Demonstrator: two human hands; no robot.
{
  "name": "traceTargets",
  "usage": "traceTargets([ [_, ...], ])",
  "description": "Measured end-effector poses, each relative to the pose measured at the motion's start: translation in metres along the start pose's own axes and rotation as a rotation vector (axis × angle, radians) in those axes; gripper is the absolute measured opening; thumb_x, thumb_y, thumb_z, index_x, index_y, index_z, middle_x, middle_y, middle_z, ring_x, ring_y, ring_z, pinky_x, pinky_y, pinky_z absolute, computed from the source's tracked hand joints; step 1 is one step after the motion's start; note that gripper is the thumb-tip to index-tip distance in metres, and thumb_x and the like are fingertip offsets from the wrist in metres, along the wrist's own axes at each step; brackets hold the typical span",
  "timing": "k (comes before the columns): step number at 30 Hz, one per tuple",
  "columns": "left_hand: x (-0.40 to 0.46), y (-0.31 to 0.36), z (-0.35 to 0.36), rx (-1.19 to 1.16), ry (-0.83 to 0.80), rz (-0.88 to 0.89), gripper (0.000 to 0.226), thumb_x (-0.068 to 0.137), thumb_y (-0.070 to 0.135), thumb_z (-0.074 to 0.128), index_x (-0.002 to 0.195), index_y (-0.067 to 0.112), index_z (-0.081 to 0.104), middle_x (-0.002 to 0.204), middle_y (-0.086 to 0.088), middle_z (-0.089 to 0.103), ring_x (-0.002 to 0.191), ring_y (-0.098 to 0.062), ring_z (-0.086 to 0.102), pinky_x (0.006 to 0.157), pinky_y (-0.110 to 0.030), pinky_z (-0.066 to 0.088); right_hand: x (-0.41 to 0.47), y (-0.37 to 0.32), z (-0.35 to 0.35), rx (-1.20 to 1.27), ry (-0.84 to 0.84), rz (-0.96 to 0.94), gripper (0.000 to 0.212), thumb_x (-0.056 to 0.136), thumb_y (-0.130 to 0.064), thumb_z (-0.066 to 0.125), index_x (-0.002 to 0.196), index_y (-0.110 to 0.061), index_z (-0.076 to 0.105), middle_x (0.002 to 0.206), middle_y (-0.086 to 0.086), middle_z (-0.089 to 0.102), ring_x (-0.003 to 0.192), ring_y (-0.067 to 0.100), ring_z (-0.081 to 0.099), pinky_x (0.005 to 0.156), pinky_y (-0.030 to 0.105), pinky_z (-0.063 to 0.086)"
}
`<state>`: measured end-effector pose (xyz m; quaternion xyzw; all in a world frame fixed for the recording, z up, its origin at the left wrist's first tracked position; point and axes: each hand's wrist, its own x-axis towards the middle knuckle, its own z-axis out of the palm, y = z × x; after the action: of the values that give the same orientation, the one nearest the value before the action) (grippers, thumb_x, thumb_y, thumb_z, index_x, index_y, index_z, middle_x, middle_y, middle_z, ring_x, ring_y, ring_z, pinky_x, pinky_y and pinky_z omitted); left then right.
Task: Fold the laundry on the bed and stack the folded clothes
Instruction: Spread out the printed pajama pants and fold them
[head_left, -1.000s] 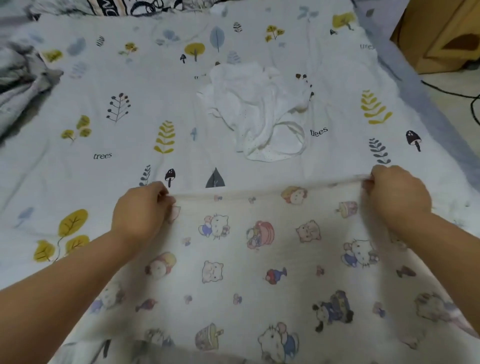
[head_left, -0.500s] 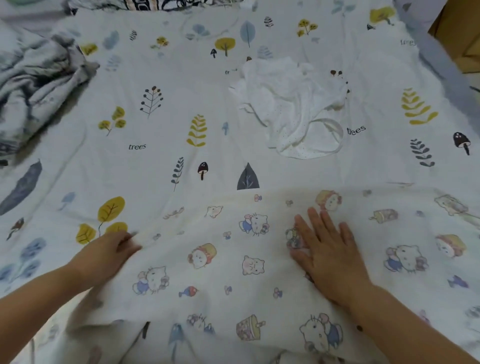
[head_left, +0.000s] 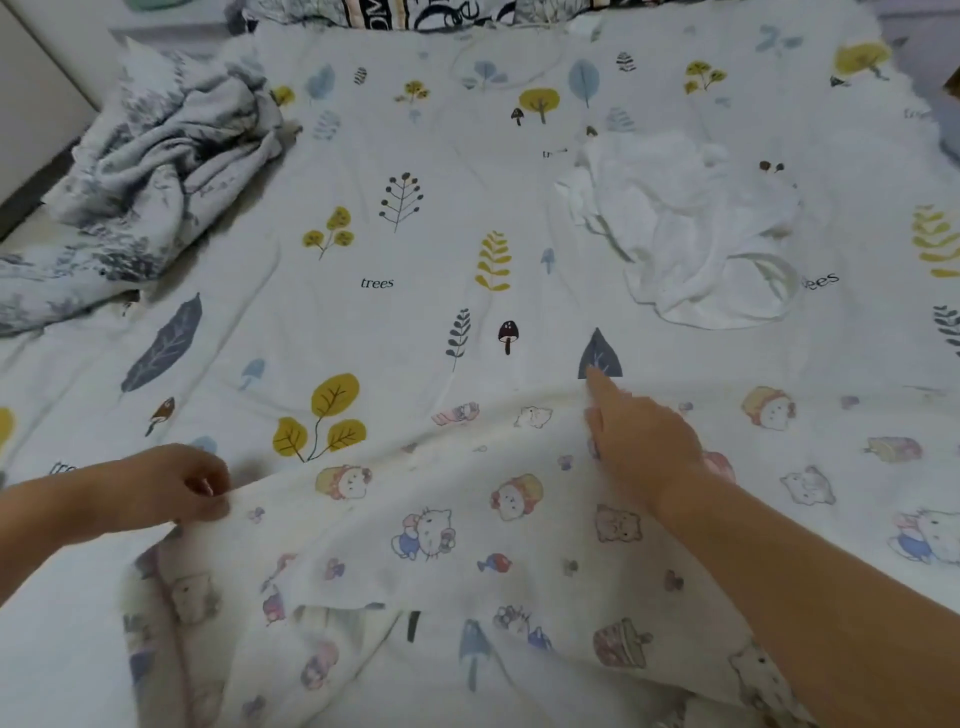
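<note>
A thin white cloth with cartoon animal prints (head_left: 467, 551) lies spread across the near part of the bed. My left hand (head_left: 176, 488) pinches its left edge between thumb and fingers. My right hand (head_left: 639, 441) lies on the cloth near its far edge, fingers stretched forward, the forefinger reaching onto the sheet. A crumpled white garment (head_left: 691, 228) lies further back on the right, apart from both hands.
The bed sheet (head_left: 415, 291) is pale with leaf and tree prints. A rumpled grey-blue blanket (head_left: 135, 192) is heaped at the far left. Patterned pillows (head_left: 415, 13) line the head of the bed.
My right hand has slid forward across the cartoon cloth to its far edge. My left hand has kept hold of the left edge. The view has shifted left.
</note>
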<state>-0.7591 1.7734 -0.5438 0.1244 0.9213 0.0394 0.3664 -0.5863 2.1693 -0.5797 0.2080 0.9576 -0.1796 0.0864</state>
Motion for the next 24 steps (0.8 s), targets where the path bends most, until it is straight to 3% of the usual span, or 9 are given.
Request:
traceTargets([
  [3, 0.004, -0.013, -0.009, -0.101, 0.225, 0.091, 0.023, 0.084, 0.016, 0.067, 0.070, 0.035, 0.064, 0.062, 0.007, 0.065, 0.058, -0.013, 0.057, 0.059, -0.030, 0.045, 0.022, -0.016, 0.010, 0.022, -0.004, 0.090, 0.047, 0.102, -0.030, 0.028, 0.147, -0.023, 0.020, 0.116, 0.014, 0.059, 0.099, 0.030, 0.057, 0.074, 0.034, 0.040],
  [5, 0.003, -0.013, -0.017, -0.094, 0.344, 0.150, 0.020, 0.081, 0.023, 0.070, 0.072, 0.039, 0.062, 0.066, 0.016, 0.063, 0.059, -0.008, 0.056, 0.058, -0.027, 0.043, 0.032, -0.019, 0.015, 0.001, -0.078, 0.135, 0.037, 0.101, -0.032, 0.034, 0.134, -0.016, 0.039, 0.119, 0.014, 0.057, 0.105, 0.031, 0.055, 0.078, 0.035, 0.041],
  [8, 0.000, -0.006, -0.030, -0.032, 0.290, 0.181, 0.021, 0.074, 0.024, 0.077, 0.063, 0.035, 0.064, 0.062, 0.011, 0.061, 0.055, -0.004, 0.055, 0.048, -0.015, 0.040, 0.042, -0.021, 0.015, 0.007, -0.099, 0.174, 0.027, 0.099, -0.029, 0.042, 0.112, -0.008, 0.053, 0.110, 0.015, 0.059, 0.096, 0.030, 0.055, 0.074, 0.033, 0.039],
  [10, 0.005, 0.001, -0.039, 0.094, 0.317, 0.160, 0.023, 0.077, 0.022, 0.075, 0.064, 0.035, 0.062, 0.063, 0.008, 0.058, 0.061, -0.008, 0.054, 0.054, -0.022, 0.040, 0.051, -0.022, 0.011, 0.066, -0.016, 0.201, 0.022, 0.096, -0.026, 0.046, 0.105, -0.008, 0.054, 0.097, 0.013, 0.059, 0.080, 0.026, 0.051, 0.067, 0.031, 0.037],
  [12, 0.015, 0.011, -0.049, 0.221, 0.503, 0.170, 0.005, 0.083, 0.018, 0.068, 0.084, 0.024, 0.068, 0.080, 0.000, 0.061, 0.072, -0.022, 0.055, 0.062, -0.031, 0.036, 0.059, -0.026, 0.007, 0.099, 0.102, 0.230, 0.017, 0.095, -0.023, 0.047, 0.101, -0.008, 0.050, 0.092, 0.012, 0.057, 0.072, 0.024, 0.045, 0.062, 0.032, 0.034],
  [14, 0.028, 0.021, -0.055, 0.306, 0.735, 0.174, 0.020, 0.087, 0.013, 0.062, 0.107, 0.009, 0.065, 0.101, -0.016, 0.059, 0.085, -0.037, 0.057, 0.068, -0.036, 0.036, 0.064, -0.034, 0.004, 0.160, 0.229, 0.291, 0.019, 0.094, -0.018, 0.045, 0.109, -0.007, 0.044, 0.095, 0.016, 0.058, 0.074, 0.028, 0.047, 0.061, 0.033, 0.033],
  [16, 0.039, 0.033, -0.049, 0.321, 0.862, 0.151, 0.042, 0.086, 0.011, 0.063, 0.126, 0.003, 0.054, 0.120, -0.027, 0.050, 0.102, -0.045, 0.052, 0.080, -0.047, 0.036, 0.064, -0.048, 0.004, 0.238, 0.299, 0.338, 0.043, 0.092, -0.013, 0.048, 0.132, -0.009, 0.033, 0.107, 0.016, 0.055, 0.091, 0.036, 0.053, 0.068, 0.035, 0.035],
  [20, 0.044, 0.054, -0.001, 0.230, 0.879, 0.232, 0.055, 0.092, 0.028, 0.047, 0.142, 0.006, 0.037, 0.148, -0.027, 0.027, 0.136, -0.041, 0.027, 0.108, -0.057, 0.014, 0.040, -0.091, 0.026, 0.097, 0.365, 0.166, 0.070, 0.088, -0.025, 0.053, 0.147, -0.013, 0.019, 0.144, 0.021, 0.031, 0.131, 0.038, 0.032, 0.101, 0.050, 0.034],
  [24, 0.041, 0.035, 0.061, 0.337, 0.505, 0.222, 0.082, 0.077, 0.066, -0.015, 0.148, 0.026, -0.009, 0.157, -0.006, -0.015, 0.144, -0.025, -0.016, 0.111, -0.054, -0.010, 0.002, -0.113, 0.081, -0.140, 0.084, -0.080, 0.074, 0.090, -0.059, 0.016, 0.149, -0.025, -0.014, 0.157, 0.008, -0.015, 0.144, 0.026, -0.015, 0.114, 0.051, -0.003],
])
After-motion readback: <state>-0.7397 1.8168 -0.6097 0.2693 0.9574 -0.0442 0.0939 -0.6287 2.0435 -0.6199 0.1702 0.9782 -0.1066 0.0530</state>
